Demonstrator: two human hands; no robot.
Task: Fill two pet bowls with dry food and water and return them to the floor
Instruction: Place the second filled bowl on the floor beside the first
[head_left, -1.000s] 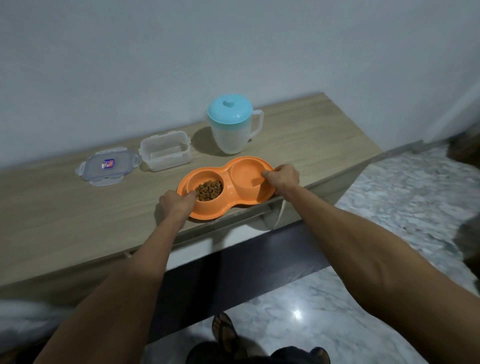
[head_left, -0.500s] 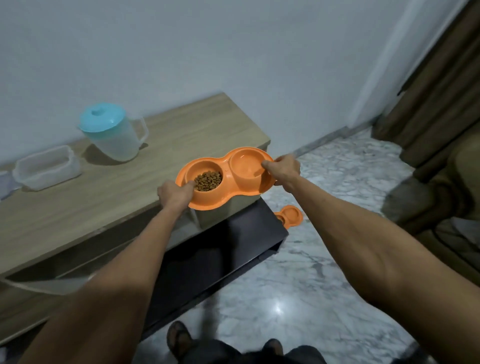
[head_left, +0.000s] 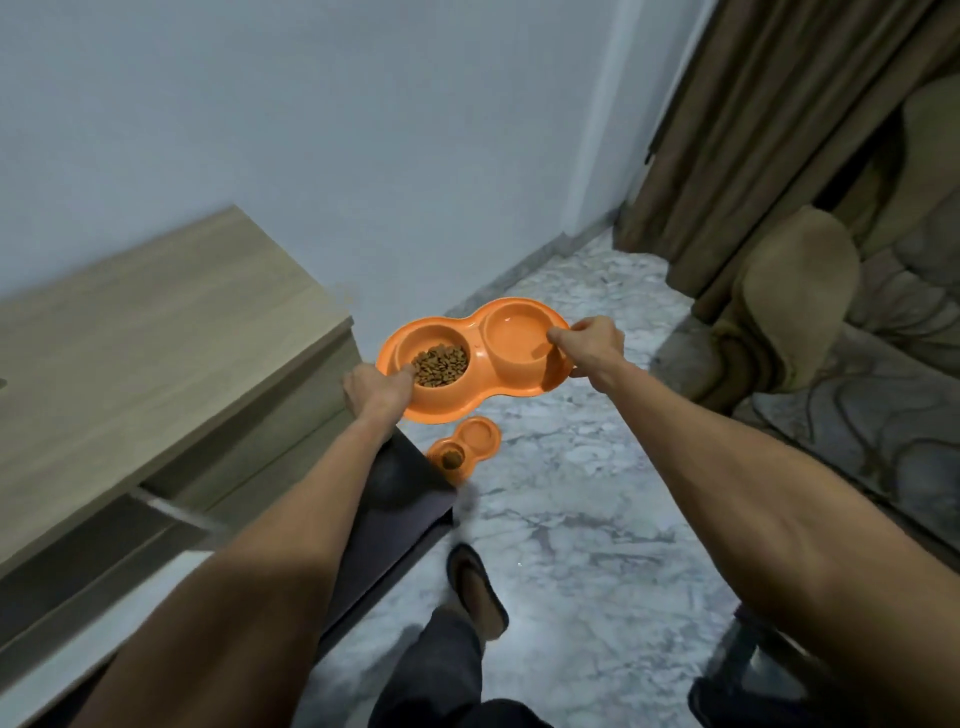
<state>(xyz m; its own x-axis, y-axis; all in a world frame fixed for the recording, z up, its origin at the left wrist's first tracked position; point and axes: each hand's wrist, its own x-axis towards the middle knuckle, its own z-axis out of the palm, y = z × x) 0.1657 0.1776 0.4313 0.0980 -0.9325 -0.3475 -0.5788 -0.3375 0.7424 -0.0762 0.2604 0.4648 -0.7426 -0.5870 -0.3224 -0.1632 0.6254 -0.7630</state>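
So the person is carrying an orange double dish (head_left: 477, 364) with both hands, holding it up in the air just past the end of the wooden cabinet (head_left: 156, 353) and out over the marble floor (head_left: 597, 519). It's sitting roughly level.

The left hand (head_left: 376, 387) is gripping the left end of the rim, fingers curled round the edge with the thumb lying right by the food well. The right hand (head_left: 589, 345) is pinching the right end, thumb on top of the rim and fingers tucked underneath.

The left well is holding a small heap of brown kibble (head_left: 440, 364). The right well is showing a faint sheen at the bottom; it could be water, but I honestly can't tell for sure.

Down on the floor there's a second orange double dish (head_left: 467, 452), sitting just beside the dark lower corner of the cabinet, below the one being carried. It's got a bit of kibble in its near well too.

One foot in a sandal (head_left: 478, 592) is stepping out on the marble. A brown curtain (head_left: 753, 130) is hanging in the corner on the right, with a beige armchair (head_left: 795, 291) near it and the plain pale wall (head_left: 311, 130) behind everything.
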